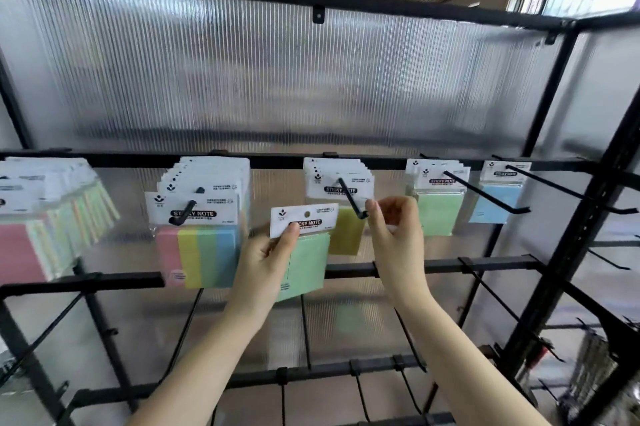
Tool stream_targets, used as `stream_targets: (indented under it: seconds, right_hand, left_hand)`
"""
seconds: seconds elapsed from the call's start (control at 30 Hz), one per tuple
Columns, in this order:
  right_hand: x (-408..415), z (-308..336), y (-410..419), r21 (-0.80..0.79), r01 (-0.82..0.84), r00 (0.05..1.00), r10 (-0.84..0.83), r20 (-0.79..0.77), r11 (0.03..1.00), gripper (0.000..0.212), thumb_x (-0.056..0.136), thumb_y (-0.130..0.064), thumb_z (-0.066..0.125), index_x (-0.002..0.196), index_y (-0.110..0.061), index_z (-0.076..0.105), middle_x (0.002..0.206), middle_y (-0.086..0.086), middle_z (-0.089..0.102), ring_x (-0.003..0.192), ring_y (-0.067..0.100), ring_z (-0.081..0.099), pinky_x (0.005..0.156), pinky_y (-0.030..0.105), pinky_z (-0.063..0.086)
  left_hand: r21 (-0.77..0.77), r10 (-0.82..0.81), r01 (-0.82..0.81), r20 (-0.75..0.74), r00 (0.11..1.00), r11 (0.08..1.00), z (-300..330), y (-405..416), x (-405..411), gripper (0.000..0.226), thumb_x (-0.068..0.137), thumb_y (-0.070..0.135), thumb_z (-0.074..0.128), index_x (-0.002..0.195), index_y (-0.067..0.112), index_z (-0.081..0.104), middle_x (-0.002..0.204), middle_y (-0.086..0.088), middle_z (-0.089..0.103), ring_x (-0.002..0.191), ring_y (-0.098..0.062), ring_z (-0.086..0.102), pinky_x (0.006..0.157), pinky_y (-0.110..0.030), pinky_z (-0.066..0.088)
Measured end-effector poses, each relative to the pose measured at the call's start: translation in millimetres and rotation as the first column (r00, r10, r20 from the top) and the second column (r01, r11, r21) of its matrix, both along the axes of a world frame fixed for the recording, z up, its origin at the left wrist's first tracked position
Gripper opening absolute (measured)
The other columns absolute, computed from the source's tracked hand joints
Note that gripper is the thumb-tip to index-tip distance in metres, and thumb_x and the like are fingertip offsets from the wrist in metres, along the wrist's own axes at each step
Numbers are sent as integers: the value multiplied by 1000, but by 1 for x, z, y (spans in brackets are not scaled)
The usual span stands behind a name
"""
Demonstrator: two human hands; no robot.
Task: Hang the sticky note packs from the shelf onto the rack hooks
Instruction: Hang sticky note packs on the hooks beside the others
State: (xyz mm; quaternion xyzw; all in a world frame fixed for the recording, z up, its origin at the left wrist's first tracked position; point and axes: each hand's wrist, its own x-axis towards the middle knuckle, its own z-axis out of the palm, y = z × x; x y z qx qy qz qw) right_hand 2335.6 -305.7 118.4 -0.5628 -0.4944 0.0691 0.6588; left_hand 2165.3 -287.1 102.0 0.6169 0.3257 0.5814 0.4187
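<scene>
My left hand [266,259] grips a green sticky note pack [308,266] by its white header card, thumb on the front, holding it upright in front of the rack. The header's hang hole is level with, and left of, the tip of a black hook [349,197] that carries several yellow packs [346,235]. My right hand [394,235] is raised just right of that hook, fingers curled, thumb and forefinger pinching the upturned tip.
The black rail [270,160] holds more hooks: multi-colour packs [197,252] at left, a fanned stack [41,217] at far left, green packs [436,214] and a blue pack [495,203] at right. Bare hooks jut out from the lower rails. A ribbed translucent panel backs the rack.
</scene>
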Motion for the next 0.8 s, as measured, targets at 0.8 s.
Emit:
stream_targets:
  seconds: [0.8]
  right_hand:
    - [32,-7,-101,115,45,993,-32,-116,992,11,93,-18,60,84,-12,61,62,-16,61,57,-4,54,56,10,42]
  left_hand:
    - [15,-432,431,16,902,902,-5,-56,105,32,81,54,57,83,26,71,73,11,70,65,1,62,59,-9,45]
